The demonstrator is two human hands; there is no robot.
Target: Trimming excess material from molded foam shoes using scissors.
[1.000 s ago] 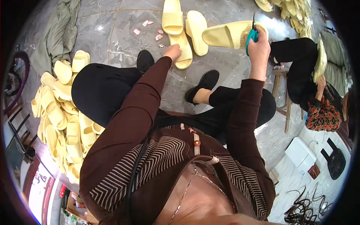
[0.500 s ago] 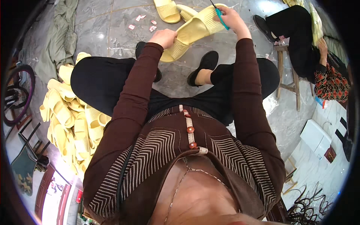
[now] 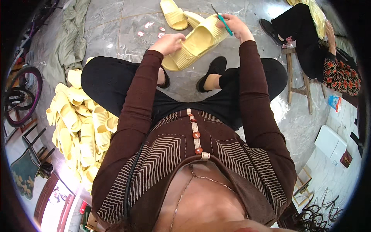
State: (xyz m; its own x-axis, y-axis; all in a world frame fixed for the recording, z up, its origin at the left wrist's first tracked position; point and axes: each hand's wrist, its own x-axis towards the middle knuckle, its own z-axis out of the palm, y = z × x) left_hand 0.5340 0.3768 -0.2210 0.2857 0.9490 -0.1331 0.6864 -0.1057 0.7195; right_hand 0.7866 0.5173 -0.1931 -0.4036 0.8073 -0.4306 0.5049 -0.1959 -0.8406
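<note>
A: Biggest first. What is around?

B: Grey tiled floor (image 3: 116, 42). At two o'clock is a co-worker (image 3: 295, 29) in black trousers and a patterned sleeve, one hand on something shiny and pale yellow.

A: And nine o'clock?

B: A large heap of yellow slippers (image 3: 87, 139), lying at all angles. At ten o'clock a crumpled grey-green cloth (image 3: 69, 42) trails over the floor, and a wooden stool (image 3: 289, 73) stands between two and three.

A: Where are the slippers being handled?

B: At twelve o'clock, between the hands: the held slippers (image 3: 203, 35), apparently two overlapped, with a ribbed strap toward each end. Just beyond them a loose slipper (image 3: 174, 17) lies on the floor, next to another one partly hidden.

A: Tell me about the fingers.

B: The left hand (image 3: 169, 43) has its fingers closed on the near-left edge of the held slippers. The right hand (image 3: 236, 26), at one o'clock, has its fingers clamped on teal-handled scissors (image 3: 225, 25) — right against the far strap. The blades point toward eleven; whether they are parted, I cannot tell.

A: Smallest?

B: Paper scraps (image 3: 140, 34) — a few small pale and reddish bits, scattered at eleven o'clock.
</note>
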